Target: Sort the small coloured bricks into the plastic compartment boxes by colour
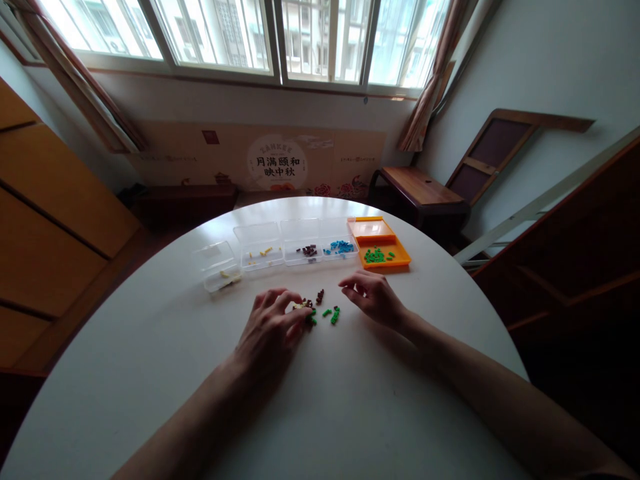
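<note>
Loose pieces: a small heap of tiny plastic beads (320, 310), green, brown and pale, is lying on the table between the two hands.
Left hand: the left hand (270, 330) is resting palm down, fingers curled, its fingertips touching the pale and green beads at the heap's left edge; whether it is pinching one cannot be told.
Right hand: the right hand (373, 297) is hovering just right of the heap, fingers bent loosely inward, thumb near forefinger, holding nothing visible.
Containers: four clear plastic boxes (280, 250) are standing in a row beyond the heap, holding yellow, brown and blue pieces; an orange plastic tray (383, 247) beside them is holding green ones.
Surface: a smooth round white table (350, 413).
</note>
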`<action>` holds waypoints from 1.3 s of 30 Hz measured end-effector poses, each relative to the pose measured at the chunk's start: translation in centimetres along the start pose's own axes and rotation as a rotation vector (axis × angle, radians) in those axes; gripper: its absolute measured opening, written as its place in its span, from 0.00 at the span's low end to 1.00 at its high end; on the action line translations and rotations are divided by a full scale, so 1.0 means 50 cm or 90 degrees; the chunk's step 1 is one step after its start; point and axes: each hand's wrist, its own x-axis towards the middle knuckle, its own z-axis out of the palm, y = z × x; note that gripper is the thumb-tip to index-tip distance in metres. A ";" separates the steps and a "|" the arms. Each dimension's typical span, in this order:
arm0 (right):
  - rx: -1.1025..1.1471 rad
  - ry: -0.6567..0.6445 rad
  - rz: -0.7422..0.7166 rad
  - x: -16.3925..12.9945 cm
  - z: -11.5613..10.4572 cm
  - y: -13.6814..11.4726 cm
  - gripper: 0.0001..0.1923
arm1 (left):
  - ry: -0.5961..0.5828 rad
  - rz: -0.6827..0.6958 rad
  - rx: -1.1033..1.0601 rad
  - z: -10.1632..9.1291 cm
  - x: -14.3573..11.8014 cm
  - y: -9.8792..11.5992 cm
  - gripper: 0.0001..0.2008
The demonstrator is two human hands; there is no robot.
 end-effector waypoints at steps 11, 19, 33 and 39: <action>-0.008 -0.020 -0.024 -0.002 0.006 -0.008 0.06 | -0.021 -0.010 -0.015 -0.004 0.002 0.005 0.05; 0.009 -0.056 -0.044 -0.009 0.012 -0.024 0.05 | -0.011 -0.001 -0.034 -0.001 0.001 0.000 0.05; 0.076 -0.169 -0.047 -0.015 0.022 -0.071 0.08 | 0.131 0.103 -0.065 -0.006 0.015 0.014 0.05; 0.111 -0.184 -0.047 -0.015 0.021 -0.083 0.08 | 0.129 0.132 -0.092 -0.013 0.015 0.030 0.07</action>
